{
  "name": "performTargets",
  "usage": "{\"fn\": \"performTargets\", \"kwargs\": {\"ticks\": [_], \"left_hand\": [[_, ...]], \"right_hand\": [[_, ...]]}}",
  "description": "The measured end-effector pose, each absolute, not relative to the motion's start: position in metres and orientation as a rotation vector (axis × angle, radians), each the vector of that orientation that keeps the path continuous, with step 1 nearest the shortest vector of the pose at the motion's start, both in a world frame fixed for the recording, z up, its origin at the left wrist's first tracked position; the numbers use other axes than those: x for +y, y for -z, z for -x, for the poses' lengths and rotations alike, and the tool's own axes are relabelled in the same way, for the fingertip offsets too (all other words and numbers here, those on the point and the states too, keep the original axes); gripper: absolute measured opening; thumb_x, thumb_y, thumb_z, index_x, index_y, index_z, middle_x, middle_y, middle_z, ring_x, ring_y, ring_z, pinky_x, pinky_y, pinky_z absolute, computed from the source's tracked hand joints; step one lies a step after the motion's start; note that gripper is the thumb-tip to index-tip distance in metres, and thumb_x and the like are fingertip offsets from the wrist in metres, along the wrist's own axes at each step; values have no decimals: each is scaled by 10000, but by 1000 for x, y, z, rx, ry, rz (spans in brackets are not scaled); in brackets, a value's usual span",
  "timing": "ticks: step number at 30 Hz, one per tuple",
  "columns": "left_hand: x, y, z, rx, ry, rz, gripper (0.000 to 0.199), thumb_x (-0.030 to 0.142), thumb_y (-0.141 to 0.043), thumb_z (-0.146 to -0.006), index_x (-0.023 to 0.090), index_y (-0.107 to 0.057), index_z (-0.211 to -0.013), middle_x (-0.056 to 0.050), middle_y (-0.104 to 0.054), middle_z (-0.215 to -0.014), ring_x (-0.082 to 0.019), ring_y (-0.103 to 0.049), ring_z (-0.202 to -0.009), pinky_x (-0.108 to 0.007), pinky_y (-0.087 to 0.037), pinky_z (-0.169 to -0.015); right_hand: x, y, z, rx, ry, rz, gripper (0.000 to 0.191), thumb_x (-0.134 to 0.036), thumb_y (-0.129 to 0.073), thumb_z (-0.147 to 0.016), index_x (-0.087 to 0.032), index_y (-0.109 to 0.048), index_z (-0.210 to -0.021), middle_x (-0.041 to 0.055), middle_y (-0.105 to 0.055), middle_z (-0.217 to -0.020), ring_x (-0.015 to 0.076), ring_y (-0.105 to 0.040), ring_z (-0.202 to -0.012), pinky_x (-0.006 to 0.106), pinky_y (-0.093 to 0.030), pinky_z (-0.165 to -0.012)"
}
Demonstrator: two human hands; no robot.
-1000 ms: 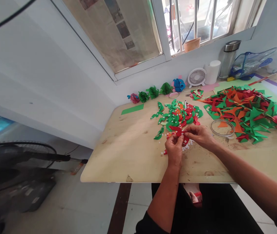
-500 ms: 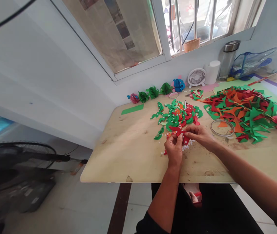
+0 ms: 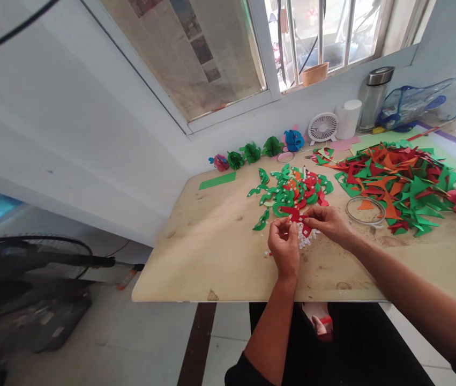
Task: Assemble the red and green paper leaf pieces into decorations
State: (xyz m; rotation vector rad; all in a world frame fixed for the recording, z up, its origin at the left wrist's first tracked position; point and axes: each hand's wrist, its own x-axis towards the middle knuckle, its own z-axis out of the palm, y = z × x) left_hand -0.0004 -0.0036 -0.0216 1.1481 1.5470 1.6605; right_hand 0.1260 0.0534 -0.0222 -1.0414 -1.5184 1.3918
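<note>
A red paper piece [image 3: 297, 216] with small white squares on it is held between my two hands, low over the wooden table [image 3: 195, 252]. My left hand [image 3: 284, 244] pinches at its left side, fingers closed and curled. On the right, my right hand [image 3: 326, 221] grips its edge between thumb and fingers. Just beyond lies a pile of green, red and orange cut pieces [image 3: 288, 187] with white squares. Small white paper bits [image 3: 306, 239] are scattered beneath and between my hands.
A large heap of red, orange and green scraps [image 3: 408, 182] lies at the right, beside a tape ring [image 3: 365, 210]. Along the wall stand folded paper figures [image 3: 251, 153], a small fan [image 3: 323, 127], a white cylinder [image 3: 348, 119] and a glass bottle [image 3: 374, 99].
My left hand has shifted slightly left, its fingers more curled. The red piece has turned a little and more of it shows. My right hand has barely moved.
</note>
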Motion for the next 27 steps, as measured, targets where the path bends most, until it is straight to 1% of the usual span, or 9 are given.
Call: {"fn": "performTargets", "kwargs": {"ticks": [2, 4, 6, 9, 13, 17, 22, 27], "left_hand": [[-7, 17, 2, 1674, -1695, -1401, 154, 272, -574, -792, 150, -597, -883, -55, -624, -832, -141, -587, -776, -273, -481, -713], [-8, 15, 3, 1746, -1651, -1691, 107, 245, -555, -813, 161, -618, -833, -60, -634, -824, -159, -582, -819, -304, -470, -766], [-6, 15, 4, 1790, -1566, -1938, 108, 225, -544, -827, 167, -635, -818, -63, -646, -812, -174, -575, -829, -330, -455, -795], [-3, 17, 5, 1862, -1451, -2150, 126, 214, -530, -842, 168, -647, -845, -67, -661, -811, -188, -566, -811, -348, -439, -792], [-1, 19, 6, 1921, -1369, -2240, 137, 212, -525, -847, 165, -653, -835, -67, -669, -786, -198, -569, -797, -341, -428, -758], [-1, 19, 7, 1940, -1293, -2266, 141, 208, -524, -846, 164, -656, -825, -65, -672, -770, -191, -574, -771, -327, -421, -723], [0, 16, 8, 1964, -1246, -2252, 153, 196, -514, -846, 165, -652, -786, -62, -665, -750, -188, -571, -759, -321, -413, -716], [-1, 14, 9, 1974, -1150, -2278, 147, 199, -515, -845, 163, -648, -792, -63, -662, -750, -198, -562, -760, -326, -406, -700]], "right_hand": [[54, 24, -126, -1526, -1368, 1063, 229, -369, -654, -676, -145, -647, -724, 2, -603, -589, 115, -528, -524, 230, -383, -487], [54, 24, -126, -1547, -1361, 1060, 221, -363, -637, -690, -146, -649, -726, 2, -603, -585, 115, -525, -524, 229, -376, -484], [54, 23, -126, -1570, -1349, 1049, 211, -357, -630, -696, -148, -647, -714, 6, -610, -588, 119, -533, -533, 230, -382, -490], [53, 21, -125, -1611, -1315, 1035, 207, -357, -620, -705, -151, -640, -689, 8, -611, -583, 121, -533, -532, 230, -382, -487], [53, 22, -125, -1702, -1231, 1089, 198, -336, -592, -723, -146, -642, -701, -3, -581, -549, 106, -481, -483, 225, -333, -452], [52, 23, -126, -1783, -1142, 1125, 197, -308, -558, -739, -137, -656, -746, -11, -562, -539, 101, -447, -475, 227, -322, -457], [50, 22, -126, -1871, -1034, 1143, 191, -284, -542, -752, -139, -665, -774, -6, -575, -557, 107, -469, -498, 226, -345, -484], [49, 23, -126, -1912, -968, 1164, 169, -261, -542, -757, -154, -671, -776, 10, -618, -580, 124, -516, -517, 231, -380, -512]]}}
